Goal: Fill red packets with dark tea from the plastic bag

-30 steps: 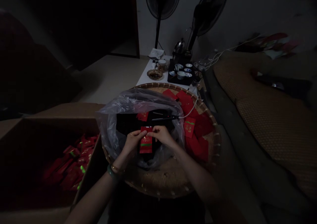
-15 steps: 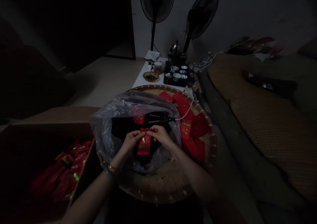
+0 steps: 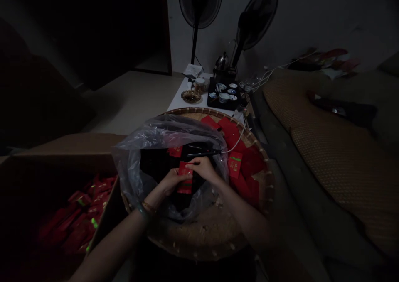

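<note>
A small red packet [image 3: 185, 186] with gold print and a green stripe is held upright above the open plastic bag [image 3: 132, 186]. My left hand [image 3: 171, 181] grips its left side, thumb laid across the front. At its top right edge, the fingers of my right hand [image 3: 202, 167] pinch it. Dark contents fill the bag; I cannot make out what they are. Just beyond my hands lies a black corded tool with two long arms [image 3: 205, 152]. Another red packet [image 3: 176, 151] rests beside it. The bag sits in a round woven bamboo tray [image 3: 199, 232].
Flat red packets [image 3: 229, 130] and a green-striped packet [image 3: 235, 164] lie along the tray's right side. To the left stands a cardboard box [image 3: 68, 143] holding many red packets [image 3: 84, 219]. Behind are a tea tray [image 3: 215, 104] with cups, two fans [image 3: 201, 8], and a couch [image 3: 330, 161] at right.
My left hand has shifted from the packet's top edge down to its left side, thumb now across the front. The right hand still pinches the top. The view has moved slightly.
</note>
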`<state>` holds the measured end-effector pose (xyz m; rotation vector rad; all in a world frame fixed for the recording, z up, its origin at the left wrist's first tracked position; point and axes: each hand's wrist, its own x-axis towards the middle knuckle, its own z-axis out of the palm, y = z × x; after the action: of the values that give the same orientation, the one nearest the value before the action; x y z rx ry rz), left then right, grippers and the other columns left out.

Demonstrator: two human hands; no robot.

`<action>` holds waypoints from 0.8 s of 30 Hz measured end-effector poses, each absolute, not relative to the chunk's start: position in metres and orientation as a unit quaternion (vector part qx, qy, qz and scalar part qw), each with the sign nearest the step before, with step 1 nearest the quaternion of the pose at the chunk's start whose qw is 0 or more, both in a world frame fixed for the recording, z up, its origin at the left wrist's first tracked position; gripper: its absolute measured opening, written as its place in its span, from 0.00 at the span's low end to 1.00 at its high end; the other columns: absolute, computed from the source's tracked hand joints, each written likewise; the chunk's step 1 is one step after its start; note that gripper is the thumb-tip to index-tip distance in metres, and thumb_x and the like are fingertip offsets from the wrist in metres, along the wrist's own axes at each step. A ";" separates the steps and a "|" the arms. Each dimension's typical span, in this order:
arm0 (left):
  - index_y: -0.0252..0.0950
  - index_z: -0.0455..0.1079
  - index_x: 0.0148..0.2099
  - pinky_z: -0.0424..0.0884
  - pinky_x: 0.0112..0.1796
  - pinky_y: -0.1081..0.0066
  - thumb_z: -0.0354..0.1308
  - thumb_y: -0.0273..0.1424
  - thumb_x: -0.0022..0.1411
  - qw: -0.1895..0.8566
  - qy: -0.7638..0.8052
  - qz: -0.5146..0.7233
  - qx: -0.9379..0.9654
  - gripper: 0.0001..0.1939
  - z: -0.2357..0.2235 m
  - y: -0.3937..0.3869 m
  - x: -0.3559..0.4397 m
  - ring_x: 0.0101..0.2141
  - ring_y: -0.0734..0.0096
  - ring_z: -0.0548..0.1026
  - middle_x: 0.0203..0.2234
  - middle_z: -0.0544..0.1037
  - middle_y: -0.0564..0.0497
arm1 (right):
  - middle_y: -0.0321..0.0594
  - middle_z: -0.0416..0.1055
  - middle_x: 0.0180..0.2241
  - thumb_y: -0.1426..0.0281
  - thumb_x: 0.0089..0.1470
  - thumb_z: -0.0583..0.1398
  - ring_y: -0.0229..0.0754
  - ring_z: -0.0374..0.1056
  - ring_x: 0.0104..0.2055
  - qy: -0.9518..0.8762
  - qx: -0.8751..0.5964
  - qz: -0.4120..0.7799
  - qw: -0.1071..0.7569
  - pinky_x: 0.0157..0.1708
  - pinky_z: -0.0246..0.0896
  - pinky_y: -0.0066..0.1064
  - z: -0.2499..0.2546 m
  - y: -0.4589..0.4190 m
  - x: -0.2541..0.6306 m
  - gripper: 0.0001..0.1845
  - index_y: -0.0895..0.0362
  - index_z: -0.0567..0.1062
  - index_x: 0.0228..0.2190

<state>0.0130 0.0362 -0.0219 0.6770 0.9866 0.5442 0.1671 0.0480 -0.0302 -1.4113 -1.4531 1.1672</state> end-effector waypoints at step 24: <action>0.28 0.71 0.34 0.71 0.29 0.67 0.72 0.29 0.30 0.759 0.472 0.337 0.297 0.24 -0.028 0.039 0.032 0.25 0.68 0.74 0.26 0.77 0.47 | 0.43 0.70 0.46 0.67 0.37 0.67 0.47 0.65 0.48 -0.757 -0.494 0.387 0.184 0.48 0.58 0.35 0.015 0.091 0.252 0.30 0.57 0.72 0.46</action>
<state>0.0322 0.0391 -0.0282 0.6467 1.0277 0.7333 0.2516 0.0908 0.0151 -1.3938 -2.1334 1.0908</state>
